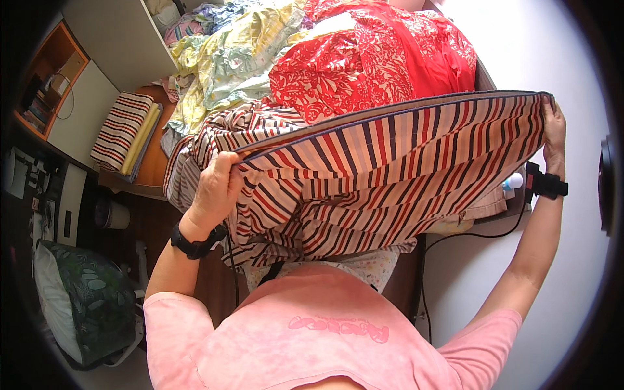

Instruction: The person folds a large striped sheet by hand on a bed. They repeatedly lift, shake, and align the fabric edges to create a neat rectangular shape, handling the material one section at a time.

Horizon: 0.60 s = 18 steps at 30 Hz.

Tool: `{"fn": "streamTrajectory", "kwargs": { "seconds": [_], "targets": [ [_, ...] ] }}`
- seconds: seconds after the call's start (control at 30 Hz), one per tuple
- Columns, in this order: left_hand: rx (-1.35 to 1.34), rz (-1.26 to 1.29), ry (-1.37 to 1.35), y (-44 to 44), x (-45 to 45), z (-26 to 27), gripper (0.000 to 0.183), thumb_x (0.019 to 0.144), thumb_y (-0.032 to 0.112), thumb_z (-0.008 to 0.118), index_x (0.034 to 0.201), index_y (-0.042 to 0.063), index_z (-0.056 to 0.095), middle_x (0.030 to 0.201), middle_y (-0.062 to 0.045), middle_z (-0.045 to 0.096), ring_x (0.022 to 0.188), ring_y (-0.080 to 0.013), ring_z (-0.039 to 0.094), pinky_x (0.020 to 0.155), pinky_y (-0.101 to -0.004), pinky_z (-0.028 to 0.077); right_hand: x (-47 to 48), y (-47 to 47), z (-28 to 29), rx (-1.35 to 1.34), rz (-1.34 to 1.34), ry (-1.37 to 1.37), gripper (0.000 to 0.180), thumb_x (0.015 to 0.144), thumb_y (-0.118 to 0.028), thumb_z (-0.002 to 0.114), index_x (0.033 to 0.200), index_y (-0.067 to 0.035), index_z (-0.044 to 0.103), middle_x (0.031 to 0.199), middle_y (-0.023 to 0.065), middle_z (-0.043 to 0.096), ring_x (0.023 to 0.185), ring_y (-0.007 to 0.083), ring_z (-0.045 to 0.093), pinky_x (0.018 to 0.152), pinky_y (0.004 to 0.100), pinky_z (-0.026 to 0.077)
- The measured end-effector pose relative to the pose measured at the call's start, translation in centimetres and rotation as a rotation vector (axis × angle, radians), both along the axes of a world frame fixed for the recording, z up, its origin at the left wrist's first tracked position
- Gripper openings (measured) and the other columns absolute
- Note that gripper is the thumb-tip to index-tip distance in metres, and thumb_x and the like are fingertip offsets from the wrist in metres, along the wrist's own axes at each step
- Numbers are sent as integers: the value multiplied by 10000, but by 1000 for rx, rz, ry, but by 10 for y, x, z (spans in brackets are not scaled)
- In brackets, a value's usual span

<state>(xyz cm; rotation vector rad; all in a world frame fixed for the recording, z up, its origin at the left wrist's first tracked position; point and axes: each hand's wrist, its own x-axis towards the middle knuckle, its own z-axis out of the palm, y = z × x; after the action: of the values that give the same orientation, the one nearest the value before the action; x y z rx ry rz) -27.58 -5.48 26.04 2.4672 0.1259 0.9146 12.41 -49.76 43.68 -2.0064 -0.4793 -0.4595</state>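
A large striped cloth [370,165], in red, black, beige and pale grey with a dark blue edging, stretches between my two hands. My left hand [217,187] grips its edge at the left. At the far right, my right hand [554,124] pinches the other end of that edge, slightly higher in view. Below the edge the fabric hangs in loose folds before my body. More of the striped cloth lies bunched beyond my left hand. Behind the taut edge, a red and white patterned cloth [341,73] lies heaped, touching crumpled yellow and pale green fabric [234,63].
At left, a folded striped cloth [122,129] stands with yellow and grey folded pieces on a wooden surface [158,168]. An open orange-lined shelf [53,78] is beyond it. A green leaf-patterned bag [95,302] sits lower left. A black cable [468,236] runs from my right wrist strap.
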Motion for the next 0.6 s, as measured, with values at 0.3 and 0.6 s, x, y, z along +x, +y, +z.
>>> {"fn": "streamTrajectory", "kwargs": {
  "seconds": [0.3, 0.6],
  "targets": [
    [291, -71, 14, -13, -1, 25, 143, 674, -21, 525, 815, -8, 499, 805, -156, 538, 788, -330, 514, 723, -391, 420, 2, -15, 4, 75, -32, -14, 263, 907, -278, 475, 1011, -63, 588, 857, 17, 628, 761, 96, 592, 692, 227, 489],
    [-18, -54, -5, -23, -17, 3, 166, 718, -57, 508, 880, -19, 512, 730, -169, 549, 669, -329, 546, 617, -367, 442, 20, -22, -9, 100, 32, 32, 235, 898, -257, 502, 966, -49, 590, 845, 24, 627, 741, 98, 589, 671, 229, 481]
  ]
}}
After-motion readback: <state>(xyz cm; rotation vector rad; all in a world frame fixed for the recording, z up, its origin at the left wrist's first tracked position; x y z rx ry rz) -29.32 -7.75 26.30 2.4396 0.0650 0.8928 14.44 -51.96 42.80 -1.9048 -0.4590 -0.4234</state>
